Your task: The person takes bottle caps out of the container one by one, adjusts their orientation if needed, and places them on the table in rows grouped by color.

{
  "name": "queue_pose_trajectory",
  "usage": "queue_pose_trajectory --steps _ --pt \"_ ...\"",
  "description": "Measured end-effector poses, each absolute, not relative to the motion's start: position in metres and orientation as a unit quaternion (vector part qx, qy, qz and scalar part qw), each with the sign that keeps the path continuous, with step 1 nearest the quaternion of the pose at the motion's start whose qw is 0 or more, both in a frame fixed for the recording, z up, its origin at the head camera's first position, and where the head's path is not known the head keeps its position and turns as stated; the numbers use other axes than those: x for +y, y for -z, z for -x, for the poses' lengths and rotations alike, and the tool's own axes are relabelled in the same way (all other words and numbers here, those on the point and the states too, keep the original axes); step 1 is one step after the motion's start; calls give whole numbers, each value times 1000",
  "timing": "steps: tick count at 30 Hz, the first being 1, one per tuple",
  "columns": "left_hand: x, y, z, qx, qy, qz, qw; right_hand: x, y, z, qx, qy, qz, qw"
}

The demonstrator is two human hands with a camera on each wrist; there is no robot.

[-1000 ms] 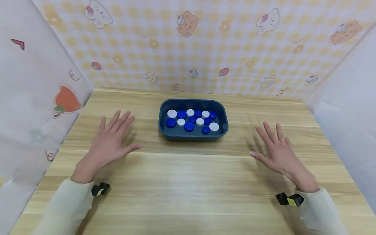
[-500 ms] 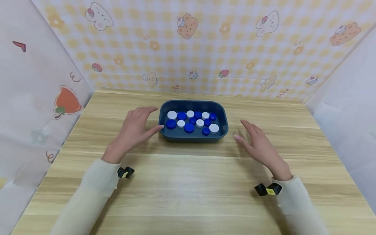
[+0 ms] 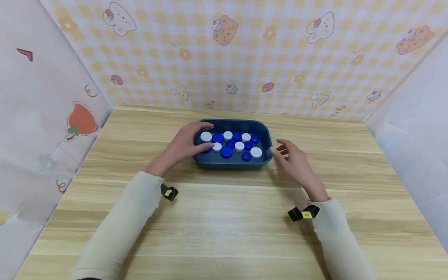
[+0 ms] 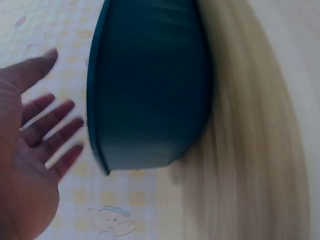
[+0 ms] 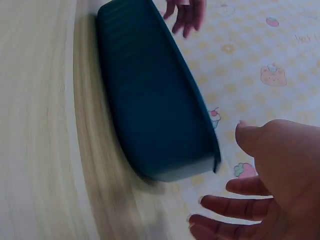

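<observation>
- Tray (image 3: 231, 166), dark blue, centre of the head view, with blue discs (image 3: 226, 152) and white discs (image 3: 256, 153) inside.
- Left hand (image 3: 180, 147), fingers loosely extended, over its left end; right hand (image 3: 296, 165), fingers relaxed, beside its right.
- Backdrop (image 3: 245, 58) reads "life" twice; yellow labels (image 3: 306, 215) at the wrists are too small to read.

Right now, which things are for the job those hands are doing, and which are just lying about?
Probably for the job:
dark blue-green, rounded rectangular tray
round blue discs and round white discs inside it
left fingers and right fingers, close to the tray

Just surroundings:
pale wood-grain tabletop
yellow-and-white checked cartoon backdrop
</observation>
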State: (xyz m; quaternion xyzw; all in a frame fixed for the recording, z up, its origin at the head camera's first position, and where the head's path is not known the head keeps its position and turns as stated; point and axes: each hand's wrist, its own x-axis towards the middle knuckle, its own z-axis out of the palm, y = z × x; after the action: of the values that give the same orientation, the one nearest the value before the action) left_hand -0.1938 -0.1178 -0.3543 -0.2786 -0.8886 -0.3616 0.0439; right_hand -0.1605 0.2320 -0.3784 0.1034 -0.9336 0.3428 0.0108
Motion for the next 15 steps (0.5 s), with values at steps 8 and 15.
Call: queue_pose_trajectory --steps 8,15 --pt "-95 356 216 -849 424 314 -24 216 392 174 -910 -413 -29 18" --pt "-81 359 224 -845 408 333 -91 209 399 175 -895 -446 -17 5"
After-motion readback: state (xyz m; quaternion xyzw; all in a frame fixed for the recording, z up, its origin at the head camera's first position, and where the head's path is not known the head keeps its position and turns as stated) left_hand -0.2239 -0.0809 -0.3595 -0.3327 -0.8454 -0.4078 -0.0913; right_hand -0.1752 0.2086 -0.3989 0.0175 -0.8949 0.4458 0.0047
